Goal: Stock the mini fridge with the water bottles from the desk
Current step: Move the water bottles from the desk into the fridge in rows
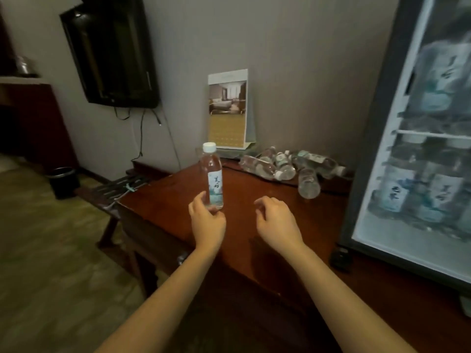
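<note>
Reaching forward over the desk (242,179), both forearms lie side by side. The left hand (207,217) grips an upright water bottle (212,174) by its base. The right hand (276,217) hovers at its three o'clock, fingers loosely curled and empty. Farther off at one o'clock lie heaped bottles (288,164), and the mini fridge (420,149) stands at three o'clock.

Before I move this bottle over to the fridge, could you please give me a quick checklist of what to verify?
1. Grip: left hand holds the water bottle near its base, upright: ok.
2. Seal: white cap in place: ok.
3. Spare hand: right hand empty above the desk: ok.
4. Access: mini fridge door looks shut: not ok.
5. Room on the shelves: cannot tell, blurred.
</note>
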Motion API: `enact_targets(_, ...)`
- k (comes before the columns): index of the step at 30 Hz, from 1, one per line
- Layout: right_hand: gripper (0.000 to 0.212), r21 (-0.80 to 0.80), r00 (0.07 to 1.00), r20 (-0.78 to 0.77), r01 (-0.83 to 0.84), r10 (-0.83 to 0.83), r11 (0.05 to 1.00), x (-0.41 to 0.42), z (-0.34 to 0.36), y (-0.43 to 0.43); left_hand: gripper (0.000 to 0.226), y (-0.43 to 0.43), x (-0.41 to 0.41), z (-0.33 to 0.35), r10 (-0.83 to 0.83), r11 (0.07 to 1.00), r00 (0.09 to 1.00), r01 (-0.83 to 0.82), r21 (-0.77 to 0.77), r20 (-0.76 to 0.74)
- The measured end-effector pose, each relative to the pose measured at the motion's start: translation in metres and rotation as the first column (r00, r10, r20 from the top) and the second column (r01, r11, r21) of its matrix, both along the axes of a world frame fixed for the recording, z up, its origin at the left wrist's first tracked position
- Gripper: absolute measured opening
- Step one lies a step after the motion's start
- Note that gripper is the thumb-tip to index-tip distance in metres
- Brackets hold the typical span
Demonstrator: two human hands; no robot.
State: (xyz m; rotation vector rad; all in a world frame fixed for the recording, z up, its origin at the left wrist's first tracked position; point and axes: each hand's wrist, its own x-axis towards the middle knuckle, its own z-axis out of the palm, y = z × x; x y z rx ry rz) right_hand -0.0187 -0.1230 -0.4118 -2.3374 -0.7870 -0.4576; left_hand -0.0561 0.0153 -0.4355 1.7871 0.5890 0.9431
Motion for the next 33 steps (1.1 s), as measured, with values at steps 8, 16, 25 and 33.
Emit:
enact_targets(8,0.039,0.142,0.966,-0.238,-0.073,0.106,0.987,0.053,-0.021,0.064,0.09,0.04,0.052,-0.016,-0.068,0.997,0.994,0.065,-0.033,-0.091)
enact_targets(16,0.044,0.187,0.978,-0.183,-0.061,0.096,0.981,0.065,-0.03,0.065,0.093,0.062,0.085,-0.026,-0.073,0.995,0.994,0.067,-0.077,-0.082)
enact_targets(25,0.058,0.413,0.918,-0.292,-0.133,0.269,0.901,0.063,-0.024,0.064,0.042,0.049,0.072,-0.022,-0.443,0.896,0.896,0.441,-0.043,-0.028)
enact_targets(33,0.058,0.576,0.805,-0.394,-0.16,0.444,0.802,0.064,-0.017,0.052,0.047,0.045,0.058,-0.015,-0.677,0.734,0.735,0.669,-0.118,-0.045)
